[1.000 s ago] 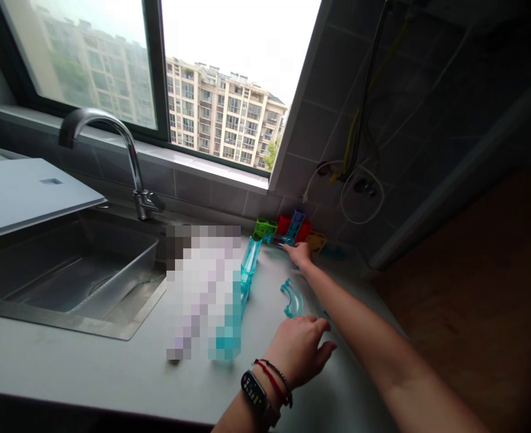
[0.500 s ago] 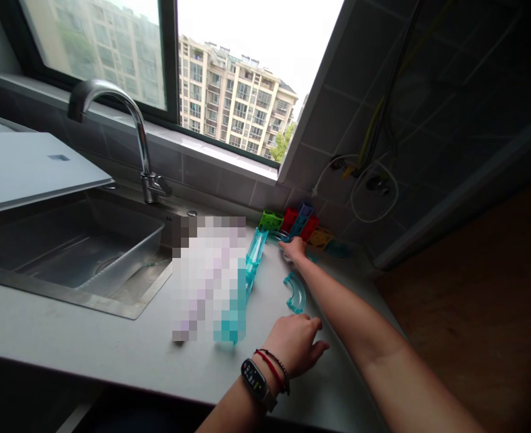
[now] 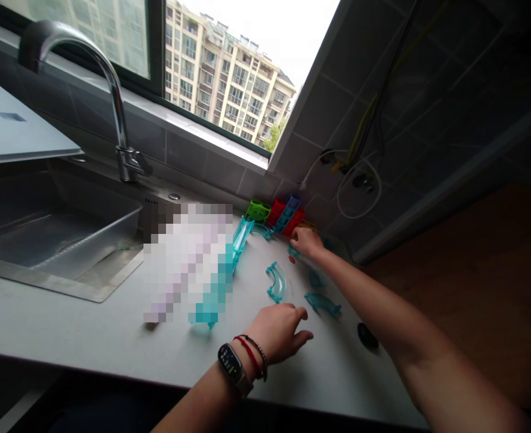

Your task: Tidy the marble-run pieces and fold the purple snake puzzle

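One curved translucent teal track piece (image 3: 276,283) lies on the counter (image 3: 89,331) just beyond the left hand (image 3: 279,334), fingers parted, empty; probably light, stiff, slick plastic, best pinched by an end; right hand (image 3: 308,242) near red block (image 3: 296,221), can't tell if fingers pinch anything.

Teal curved piece (image 3: 281,281), green block (image 3: 258,211)
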`<action>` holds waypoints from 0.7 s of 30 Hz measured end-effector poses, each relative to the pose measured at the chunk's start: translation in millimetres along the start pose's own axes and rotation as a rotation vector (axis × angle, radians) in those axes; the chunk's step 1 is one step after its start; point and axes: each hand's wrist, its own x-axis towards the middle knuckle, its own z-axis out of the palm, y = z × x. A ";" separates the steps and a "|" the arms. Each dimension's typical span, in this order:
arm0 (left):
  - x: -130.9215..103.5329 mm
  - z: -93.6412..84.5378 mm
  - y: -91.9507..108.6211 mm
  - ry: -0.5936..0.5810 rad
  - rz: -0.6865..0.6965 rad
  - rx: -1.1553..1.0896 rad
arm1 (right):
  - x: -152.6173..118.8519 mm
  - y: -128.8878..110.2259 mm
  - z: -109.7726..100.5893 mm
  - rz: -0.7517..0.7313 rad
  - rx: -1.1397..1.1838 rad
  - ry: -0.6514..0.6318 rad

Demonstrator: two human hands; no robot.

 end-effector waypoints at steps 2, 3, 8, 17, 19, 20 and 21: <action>2.0 0.4 -2.4 0.020 -0.002 0.008 | -4.1 8.0 -3.5 -0.020 -0.072 -0.033; 3.6 0.4 -4.4 0.032 -0.005 0.014 | -6.0 9.6 -3.9 -0.023 -0.102 -0.035; 11.7 0.9 -19.7 0.133 -0.074 0.063 | -17.9 1.4 -2.3 -0.031 -0.160 0.011; 14.6 17.8 -45.0 0.144 -0.123 0.154 | -116.1 34.6 5.9 -0.149 -0.137 -0.056; 16.5 19.5 -46.8 0.145 -0.112 0.162 | -125.2 55.7 10.0 -0.163 -0.124 -0.093; 17.4 20.1 -47.3 0.146 -0.108 0.164 | -125.1 65.8 11.7 -0.177 -0.109 -0.123; 18.2 20.6 -47.7 0.147 -0.107 0.165 | -122.3 74.9 13.1 -0.193 -0.090 -0.160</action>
